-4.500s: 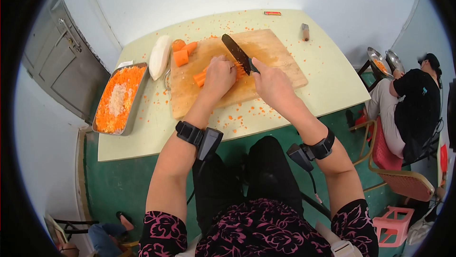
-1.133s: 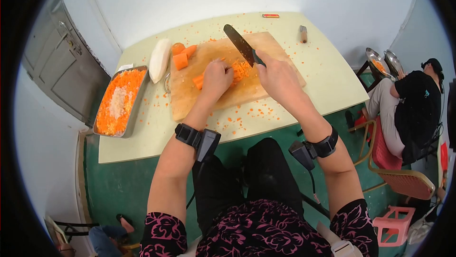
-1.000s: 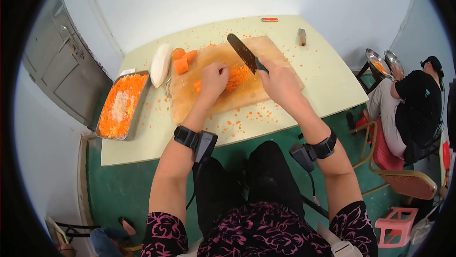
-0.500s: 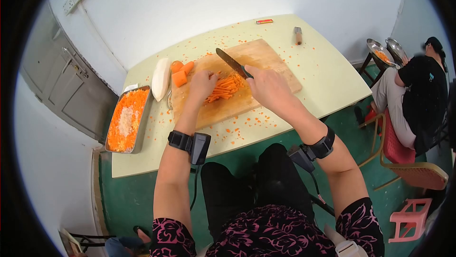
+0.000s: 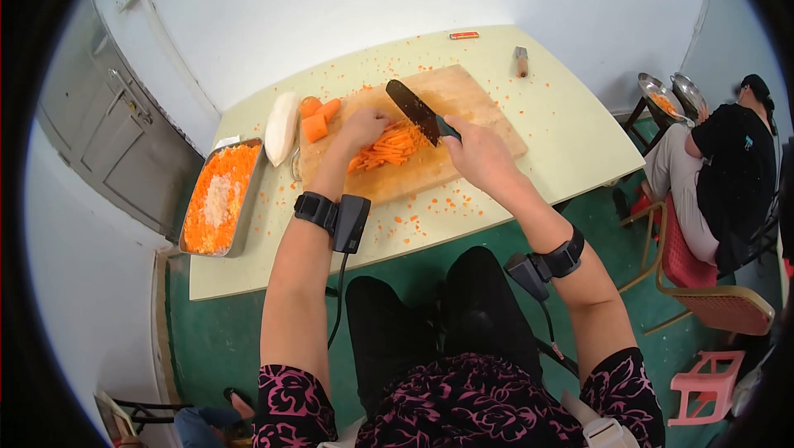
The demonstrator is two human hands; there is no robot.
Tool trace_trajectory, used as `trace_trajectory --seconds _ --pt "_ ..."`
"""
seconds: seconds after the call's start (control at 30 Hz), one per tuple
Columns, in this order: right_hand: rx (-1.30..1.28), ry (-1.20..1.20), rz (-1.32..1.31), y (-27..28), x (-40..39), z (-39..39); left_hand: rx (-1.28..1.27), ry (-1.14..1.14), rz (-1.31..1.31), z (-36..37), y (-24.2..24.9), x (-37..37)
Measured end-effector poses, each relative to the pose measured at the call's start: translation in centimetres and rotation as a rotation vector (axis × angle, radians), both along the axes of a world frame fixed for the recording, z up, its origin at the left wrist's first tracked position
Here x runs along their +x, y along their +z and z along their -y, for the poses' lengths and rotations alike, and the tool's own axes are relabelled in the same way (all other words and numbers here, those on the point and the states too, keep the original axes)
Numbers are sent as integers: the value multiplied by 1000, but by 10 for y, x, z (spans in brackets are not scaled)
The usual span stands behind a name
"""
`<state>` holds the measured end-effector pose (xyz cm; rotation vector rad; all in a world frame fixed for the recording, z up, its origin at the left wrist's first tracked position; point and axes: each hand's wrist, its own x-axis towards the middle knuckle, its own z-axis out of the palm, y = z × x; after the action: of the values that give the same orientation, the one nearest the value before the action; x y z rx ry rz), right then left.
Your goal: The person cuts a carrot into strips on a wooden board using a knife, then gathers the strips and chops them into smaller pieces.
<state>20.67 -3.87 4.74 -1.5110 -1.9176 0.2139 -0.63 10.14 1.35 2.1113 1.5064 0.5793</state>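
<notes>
In my right hand [image 5: 481,153] is a kitchen knife [image 5: 411,110], gripped by its dark handle. Its broad blade, flecked with carrot bits, points away and to the left over the wooden cutting board [image 5: 484,121]. My left hand [image 5: 365,128] is closed, fingers curled down at the far left side of a heap of carrot strips [image 5: 389,148]; its fingertips are partly hidden. The blade's edge is close to the right end of that heap. Chunks of carrot [image 5: 314,127] sit at the board's left corner, beside a peeled white radish [image 5: 282,127] on the table.
A metal tray [image 5: 246,220] of chopped carrot with a pale heap stands on the table's left side. A peeler-like tool [image 5: 521,62] and a small red item [image 5: 464,35] lie at the back. At right, a person [image 5: 732,150] sits near metal bowls [image 5: 659,94].
The knife blade has turned, showing more of its broad side, and shifted slightly right with my right hand. My left hand has moved a little right and up along the carrot strips.
</notes>
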Motion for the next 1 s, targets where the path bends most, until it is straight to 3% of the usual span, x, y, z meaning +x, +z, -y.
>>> trace_trajectory --seconds 0.23,0.33,0.43,0.63,0.83,1.0 --pt "40 22 -6 -3 1 0 9 -85 45 44 26 7" --pt "49 28 5 0 -1 2 334 -138 -82 62 20 7" --pt "-16 -18 -14 10 -10 11 383 -95 -45 72 16 9" --pt "99 38 91 4 -20 12 552 -54 -56 72 -1 10" --pt "3 61 140 20 -26 12 634 -45 -43 76 -4 15" --pt "102 33 185 1 -34 9 680 -41 -33 71 -12 14"
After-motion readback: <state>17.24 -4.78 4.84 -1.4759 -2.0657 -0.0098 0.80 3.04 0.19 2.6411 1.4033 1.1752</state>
